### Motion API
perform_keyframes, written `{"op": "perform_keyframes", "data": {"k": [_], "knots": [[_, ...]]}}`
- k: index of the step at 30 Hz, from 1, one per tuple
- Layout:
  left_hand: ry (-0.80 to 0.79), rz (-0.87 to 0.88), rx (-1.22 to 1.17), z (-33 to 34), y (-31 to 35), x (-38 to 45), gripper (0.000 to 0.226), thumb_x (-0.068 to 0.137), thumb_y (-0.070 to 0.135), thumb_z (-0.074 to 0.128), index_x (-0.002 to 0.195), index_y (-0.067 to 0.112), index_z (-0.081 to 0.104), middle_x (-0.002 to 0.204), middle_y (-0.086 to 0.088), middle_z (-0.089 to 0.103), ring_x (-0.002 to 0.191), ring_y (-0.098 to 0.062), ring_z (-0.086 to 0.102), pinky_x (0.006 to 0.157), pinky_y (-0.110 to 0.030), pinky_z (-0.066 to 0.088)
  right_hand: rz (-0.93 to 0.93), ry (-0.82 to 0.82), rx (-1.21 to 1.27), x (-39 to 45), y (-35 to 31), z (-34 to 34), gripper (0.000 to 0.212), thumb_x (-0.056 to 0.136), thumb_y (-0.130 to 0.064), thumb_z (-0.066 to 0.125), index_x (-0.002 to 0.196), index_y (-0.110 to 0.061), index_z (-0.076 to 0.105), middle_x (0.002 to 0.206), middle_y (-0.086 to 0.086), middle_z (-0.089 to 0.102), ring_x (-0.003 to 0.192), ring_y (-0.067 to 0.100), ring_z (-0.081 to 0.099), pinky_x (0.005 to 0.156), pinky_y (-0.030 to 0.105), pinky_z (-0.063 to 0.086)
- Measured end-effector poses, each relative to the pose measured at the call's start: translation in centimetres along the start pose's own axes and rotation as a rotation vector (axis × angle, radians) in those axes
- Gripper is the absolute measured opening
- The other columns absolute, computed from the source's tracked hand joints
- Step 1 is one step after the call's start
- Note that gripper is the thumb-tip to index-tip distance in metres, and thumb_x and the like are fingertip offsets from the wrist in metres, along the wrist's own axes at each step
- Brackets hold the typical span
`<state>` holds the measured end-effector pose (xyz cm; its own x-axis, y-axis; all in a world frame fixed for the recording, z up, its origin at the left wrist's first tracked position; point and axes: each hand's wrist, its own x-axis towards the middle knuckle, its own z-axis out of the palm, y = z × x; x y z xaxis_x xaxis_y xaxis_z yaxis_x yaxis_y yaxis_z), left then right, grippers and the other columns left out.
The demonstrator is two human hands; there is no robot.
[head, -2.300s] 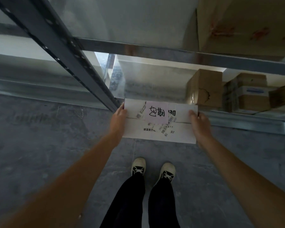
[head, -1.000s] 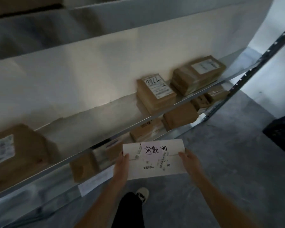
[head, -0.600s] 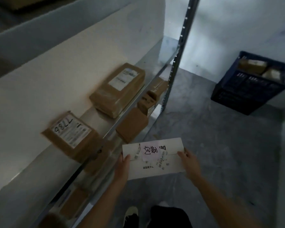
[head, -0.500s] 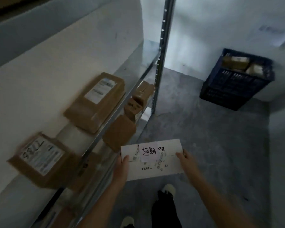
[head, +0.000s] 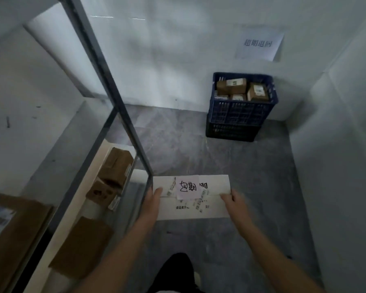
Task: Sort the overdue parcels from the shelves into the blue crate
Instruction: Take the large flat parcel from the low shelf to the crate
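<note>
While facing the blue crate across the floor, a person's left hand and right hand are pinching a white parcel's ends, keeping it level for carrying.

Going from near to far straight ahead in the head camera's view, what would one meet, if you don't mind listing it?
Left hand and right hand gripping the white parcel → bare grey floor → blue crate holding brown boxes → paper sign on the wall.
</note>
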<state>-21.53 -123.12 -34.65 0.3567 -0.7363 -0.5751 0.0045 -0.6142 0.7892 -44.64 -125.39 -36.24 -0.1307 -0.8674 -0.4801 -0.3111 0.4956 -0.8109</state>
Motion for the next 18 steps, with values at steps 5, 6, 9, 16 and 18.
{"op": "perform_keyframes", "data": {"k": [5,6,9,16,18], "knots": [[-0.025,0.01,0.054,7.1,6.6,7.1,0.034,0.098,0.024,0.045,0.129,0.011,0.05,0.12,-0.016,0.059,0.097,-0.028,0.057,0.083,-0.033,0.045,0.072,0.086,0.052,8.2,-2.5,-3.8,0.034,0.094,-0.018,0.054,0.128,-0.013,0.056,0.117,0.01,0.063,0.101,0.024,0.06,0.082,0.037,0.049],[-0.027,0.008,0.063,8.5,7.7,8.8,0.035,0.098,0.022,0.046,0.129,0.007,0.051,0.12,-0.018,0.059,0.094,-0.027,0.055,0.079,-0.031,0.044,0.077,0.105,0.059,9.9,-3.2,-4.5,0.035,0.094,-0.019,0.054,0.128,-0.013,0.056,0.117,0.01,0.064,0.101,0.024,0.06,0.084,0.039,0.05],[-0.086,-0.005,0.077,12.0,11.5,13.1,0.033,0.098,0.018,0.045,0.125,0.001,0.054,0.108,-0.016,0.06,0.077,-0.019,0.051,0.058,-0.025,0.038,0.112,0.142,0.095,14.6,-5.6,-6.4,0.03,0.095,-0.016,0.053,0.124,-0.012,0.055,0.113,0.01,0.063,0.094,0.022,0.06,0.073,0.033,0.048],[-0.189,-0.015,0.144,19.4,20.0,21.2,0.036,0.099,0.02,0.046,0.131,0.004,0.045,0.117,-0.017,0.057,0.087,-0.022,0.053,0.073,-0.03,0.039,0.109,0.181,0.135,25.1,-9.8,-11.0,0.032,0.096,-0.014,0.053,0.128,-0.011,0.054,0.116,0.013,0.062,0.092,0.018,0.06,0.064,0.023,0.045],[-0.201,-0.041,0.134,21.8,21.8,23.5,0.042,0.098,0.022,0.047,0.135,0.005,0.039,0.123,-0.018,0.055,0.092,-0.026,0.054,0.078,-0.033,0.04,0.104,0.19,0.159,28.0,-10.6,-12.3,0.034,0.096,-0.014,0.054,0.13,-0.012,0.053,0.116,0.011,0.062,0.095,0.019,0.059,0.067,0.023,0.046]]}}
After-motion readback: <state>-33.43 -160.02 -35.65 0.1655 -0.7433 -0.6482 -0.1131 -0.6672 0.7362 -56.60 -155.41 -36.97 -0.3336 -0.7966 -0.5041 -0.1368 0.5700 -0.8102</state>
